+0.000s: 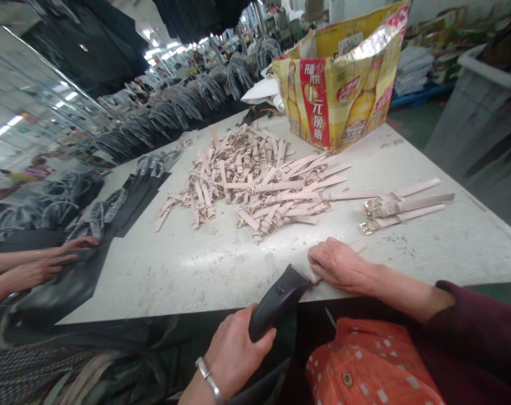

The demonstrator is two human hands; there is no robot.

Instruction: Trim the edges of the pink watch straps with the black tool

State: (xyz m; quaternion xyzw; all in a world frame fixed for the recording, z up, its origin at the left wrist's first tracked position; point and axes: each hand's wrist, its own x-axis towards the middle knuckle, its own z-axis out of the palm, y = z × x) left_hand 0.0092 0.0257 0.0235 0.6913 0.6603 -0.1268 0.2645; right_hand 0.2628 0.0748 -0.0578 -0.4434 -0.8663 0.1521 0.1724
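My left hand point(234, 349), with a silver bangle at its wrist, is wrapped round a black handheld tool point(278, 301) that looks like a clipper. The tool's head points up and right, close to the fingers of my right hand point(335, 264). Those fingers are closed on a pale pink strap, mostly hidden, at the table's front edge. A large pile of pale pink buckle straps point(251, 180) lies on the white table point(175, 281). Several more straps point(403, 208) lie side by side to the right, their gold buckles facing left.
A yellow cardboard box point(340, 95) stands at the table's back right. Black pieces with wrapped handles point(99, 225) lie along the left, where another person's hands point(40, 267) rest. A grey bin point(470, 112) is beyond the right edge.
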